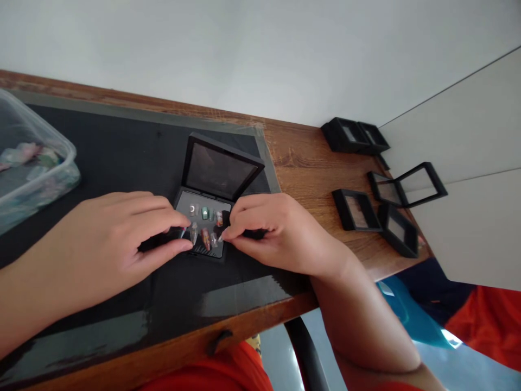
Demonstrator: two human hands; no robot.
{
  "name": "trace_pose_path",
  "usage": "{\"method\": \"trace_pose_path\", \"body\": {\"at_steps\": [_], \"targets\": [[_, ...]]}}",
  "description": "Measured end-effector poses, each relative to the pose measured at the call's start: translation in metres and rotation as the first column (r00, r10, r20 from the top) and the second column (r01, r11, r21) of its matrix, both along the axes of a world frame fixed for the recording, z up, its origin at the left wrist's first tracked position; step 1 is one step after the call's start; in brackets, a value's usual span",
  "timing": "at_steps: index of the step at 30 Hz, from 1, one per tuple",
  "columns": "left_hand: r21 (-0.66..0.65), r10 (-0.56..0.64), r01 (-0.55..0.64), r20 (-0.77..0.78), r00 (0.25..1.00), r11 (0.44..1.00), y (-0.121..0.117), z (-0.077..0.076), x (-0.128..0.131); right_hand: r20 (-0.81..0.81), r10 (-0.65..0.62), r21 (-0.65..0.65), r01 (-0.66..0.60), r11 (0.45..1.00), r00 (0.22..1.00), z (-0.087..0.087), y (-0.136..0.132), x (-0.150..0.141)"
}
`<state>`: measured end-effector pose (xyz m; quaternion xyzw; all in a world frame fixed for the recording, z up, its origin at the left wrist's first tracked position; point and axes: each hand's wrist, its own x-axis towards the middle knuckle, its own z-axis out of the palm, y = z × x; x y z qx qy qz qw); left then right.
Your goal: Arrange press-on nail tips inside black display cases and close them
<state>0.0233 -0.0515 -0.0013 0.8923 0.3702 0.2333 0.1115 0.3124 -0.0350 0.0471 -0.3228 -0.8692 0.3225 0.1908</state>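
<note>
A small black display case (211,252) lies on the black mat with its framed, see-through lid (222,169) raised at the back. Two rows of decorated press-on nails (205,238) are set on its grey inner pad (185,201); some are clear, one green, one reddish. My left hand (122,233) rests at the case's left side, thumb and index finger apart on either side of a pale nail; contact with it cannot be made out. At the right end of the front row, my right hand (277,231) pinches a small pale nail between thumb and index finger, mostly covered by the fingertips.
A clear plastic tub (67,157) of colourful pieces stands at the left. Several black frame cases (354,209) lie on the wooden surface (301,157) at the right, one with its lid up. A wall runs along the back; the table's front edge (244,320) is close.
</note>
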Motion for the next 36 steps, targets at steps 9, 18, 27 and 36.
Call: {"method": "trace_pose_path", "body": {"at_steps": [9,18,27,36], "targets": [[-0.015,-0.001,0.001,0.039,0.999,1.0,0.0,-0.003,0.0,0.058,0.061,0.002,-0.061,0.998,0.996,0.008,-0.001,0.007],[-0.025,-0.002,0.003,0.056,0.998,1.0,0.002,-0.001,0.002,-0.022,0.0,0.083,0.002,0.997,1.0,-0.001,-0.002,0.002],[-0.045,0.0,0.003,0.052,0.999,0.999,0.001,-0.002,0.0,0.092,0.027,-0.002,-0.027,1.0,0.995,0.008,-0.002,0.006],[-0.058,-0.02,0.024,0.063,0.998,0.998,0.002,0.002,-0.002,0.067,0.01,-0.005,-0.01,1.0,0.998,0.009,-0.005,0.006]]}}
